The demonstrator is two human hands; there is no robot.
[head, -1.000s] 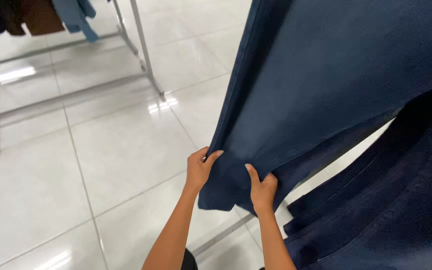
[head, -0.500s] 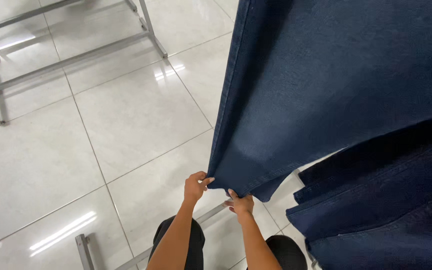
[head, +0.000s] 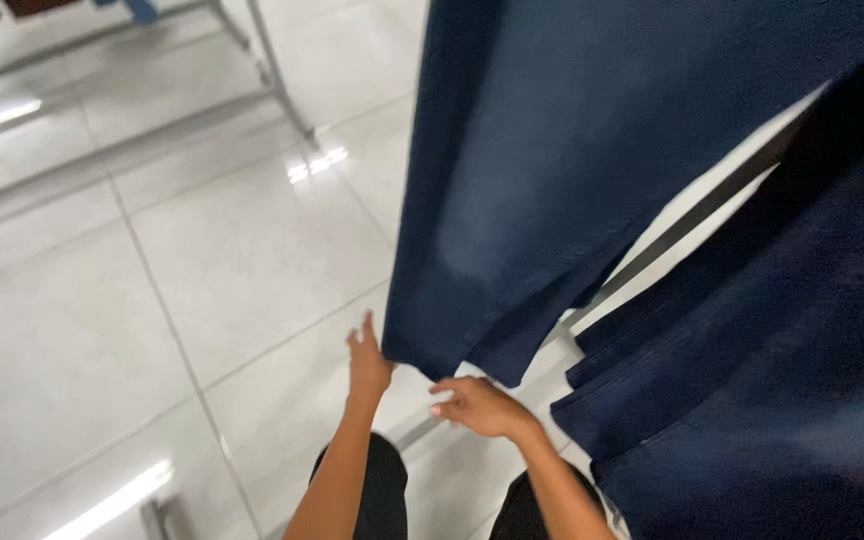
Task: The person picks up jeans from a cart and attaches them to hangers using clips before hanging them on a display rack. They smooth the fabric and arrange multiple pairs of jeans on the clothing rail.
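Both hands have loosened from the hem since the earlier frame. One hanging navy garment (head: 542, 180) is touched at its lower corner by the open left hand (head: 367, 362); the right hand (head: 477, 405), fingers spread and empty, is held just below it. Two further dark garments (head: 782, 380) beside it are cut off; motion blur obscures details.

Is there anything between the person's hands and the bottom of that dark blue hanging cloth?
Nothing visible. The left hand is right at the lower corner of the dark blue cloth, seemingly touching it. The right hand is just below the hem, open, with only bare white floor behind.
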